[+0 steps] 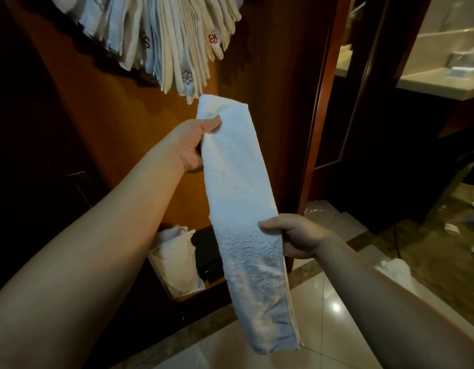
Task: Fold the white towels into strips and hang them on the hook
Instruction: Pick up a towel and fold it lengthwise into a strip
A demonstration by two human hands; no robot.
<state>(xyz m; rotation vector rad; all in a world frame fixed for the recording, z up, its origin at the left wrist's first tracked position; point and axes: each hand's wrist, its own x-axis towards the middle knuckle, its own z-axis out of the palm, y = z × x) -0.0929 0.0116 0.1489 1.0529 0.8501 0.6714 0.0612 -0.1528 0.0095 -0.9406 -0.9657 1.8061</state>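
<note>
You are standing before a tall wooden panel (102, 107), its left side sinking into shadow so deep that little there can be made out. At the top, a thick fan of hanging towels (161, 41) is spilling down against the wood; the frame is cutting off their upper ends, so the hook holding them is hidden. Several are carrying a small embroidered flower emblem, one in red (213, 37) and others in a dull purple; no lettering is readable on any of them.

In the middle, you are holding a white towel (243, 209) folded into a long strip, slanting from just below the hanging bunch down toward the pale tiled floor (323, 302). Its lower end is looking greyer, in shadow.

Your left hand (196, 145) is gripping the strip's upper left edge, thumb pressing across the front while the fingers are curling out of sight behind the cloth. Your right hand (291, 235) is pinching the right edge lower down, thumb on the front, fingers hidden behind.

Low against the panel, a pale stuffed bag (174, 259) is leaning beside a dark object too dim to identify. To the right, a doorway is opening onto a counter (430, 83), blurred and cropped by the edge. Crumpled white cloth (392, 270) is lying on the floor behind your right forearm, partly covered by it.
</note>
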